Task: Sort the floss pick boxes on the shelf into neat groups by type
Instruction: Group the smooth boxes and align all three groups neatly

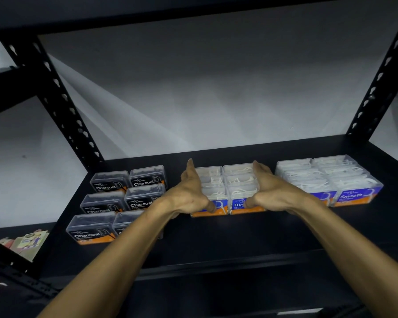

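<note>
Your frame is dim overall — one bright patch on the grey wall [216, 99] behind, with diagonal shadow streaks at left. Clear boxes [228, 182] blow out white. Wide-angle bends the shelf posts [55, 88] — corners go dark, soft.

Shelf: black metal shelf [251, 228].
Left: six black charcoal boxes [115, 200] in two columns.
Middle: clear boxes [228, 189] packed together.
Right: smooth boxes [329, 177], touching.
</note>
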### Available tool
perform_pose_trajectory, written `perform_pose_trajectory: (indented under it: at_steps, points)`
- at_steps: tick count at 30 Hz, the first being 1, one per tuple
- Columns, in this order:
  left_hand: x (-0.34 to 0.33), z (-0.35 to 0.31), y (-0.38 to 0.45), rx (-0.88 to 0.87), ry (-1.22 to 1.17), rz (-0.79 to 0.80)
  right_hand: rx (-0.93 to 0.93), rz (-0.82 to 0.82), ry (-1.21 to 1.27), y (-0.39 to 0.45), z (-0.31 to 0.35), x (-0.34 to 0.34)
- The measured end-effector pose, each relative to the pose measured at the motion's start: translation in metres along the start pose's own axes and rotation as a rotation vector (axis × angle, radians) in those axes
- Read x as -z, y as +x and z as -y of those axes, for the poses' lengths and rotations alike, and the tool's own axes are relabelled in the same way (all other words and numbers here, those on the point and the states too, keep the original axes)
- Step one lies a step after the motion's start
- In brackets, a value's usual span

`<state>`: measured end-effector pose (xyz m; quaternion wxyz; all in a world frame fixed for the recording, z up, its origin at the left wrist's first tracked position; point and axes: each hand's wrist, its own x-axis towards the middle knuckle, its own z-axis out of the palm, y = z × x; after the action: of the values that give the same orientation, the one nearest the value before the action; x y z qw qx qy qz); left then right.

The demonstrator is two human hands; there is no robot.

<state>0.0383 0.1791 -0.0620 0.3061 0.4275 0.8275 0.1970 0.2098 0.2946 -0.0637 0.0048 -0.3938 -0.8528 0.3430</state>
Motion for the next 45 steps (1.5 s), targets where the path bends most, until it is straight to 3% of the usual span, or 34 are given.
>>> perform_pose_trajectory:
  at_steps: [24,29,36,41,45]
  points:
    - [0.006,-0.001,-0.008,-0.027,0.046,-0.025,0.045,-0.020,-0.028,-0.001,0.001,0.002]
    - [0.016,-0.003,-0.016,-0.172,0.014,-0.236,0.124,-0.109,-0.020,-0.008,0.009,0.003]
    - [0.060,0.017,-0.025,-0.303,0.061,-0.685,0.491,-0.356,-0.010,-0.007,0.035,-0.015]
    - [0.102,0.060,-0.032,-0.209,0.088,-0.764,0.633,-0.444,0.000,0.009,0.065,-0.036]
    - [0.129,0.094,-0.036,-0.032,0.242,-0.653,0.670,-0.427,-0.004,0.025,0.097,-0.049]
